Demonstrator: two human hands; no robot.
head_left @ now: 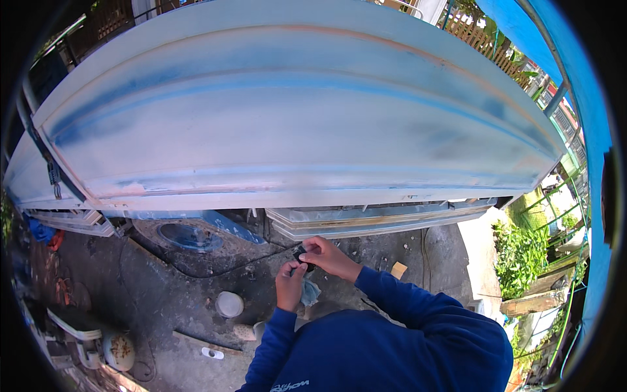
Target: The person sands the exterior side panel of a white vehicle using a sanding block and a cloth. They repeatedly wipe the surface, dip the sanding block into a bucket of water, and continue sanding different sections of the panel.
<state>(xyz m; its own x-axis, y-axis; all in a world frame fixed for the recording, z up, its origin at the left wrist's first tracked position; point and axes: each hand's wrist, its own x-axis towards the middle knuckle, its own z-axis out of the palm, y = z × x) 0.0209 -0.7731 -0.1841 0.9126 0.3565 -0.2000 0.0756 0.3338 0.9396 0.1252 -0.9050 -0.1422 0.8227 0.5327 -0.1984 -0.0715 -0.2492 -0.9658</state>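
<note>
A small dark object [300,252] is near the middle of the frame, a little below the centre, between the two hands. What kind of object it is, I cannot tell. The right hand [328,257] has its thumb and fingers closed on it, coming from the right side. The left hand [289,284] is just below, with its fingers bent near the lower side of the object; whether these fingers grip it or only touch it, I cannot tell. Both arms wear blue sleeves [408,294]. Under the hands there is a crumpled pale blue cloth [311,293]. To the left of it, a round white container [229,304] stands on the dark, stained floor [176,294]. Across the upper part of the frame stretches a large white and blue painted panel [300,137]. Green plants [522,251] grow at the right, near a blue sheet [595,124] along the right edge.
</note>
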